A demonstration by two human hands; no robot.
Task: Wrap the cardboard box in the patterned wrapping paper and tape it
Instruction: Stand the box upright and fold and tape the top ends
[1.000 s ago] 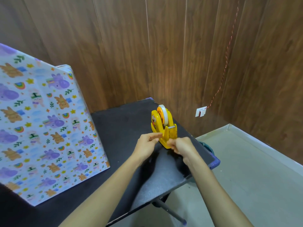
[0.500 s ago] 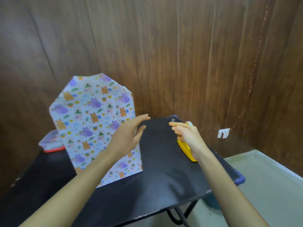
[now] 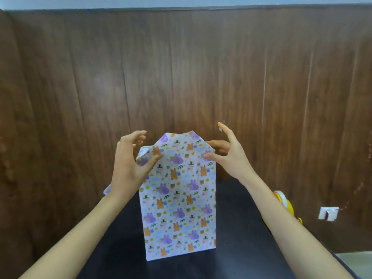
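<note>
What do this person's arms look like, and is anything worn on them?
Both are bare. The left forearm and right forearm show no sleeve, watch or bracelet as far as the picture's edge. The left grip and right grip are plain hands with no gloves and no rings that I can make out.

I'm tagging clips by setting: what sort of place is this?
Probably a plain indoor room used for gift wrapping: wood-panelled wall, a black table, a yellow tape dispenser and a wrapped box.
</note>
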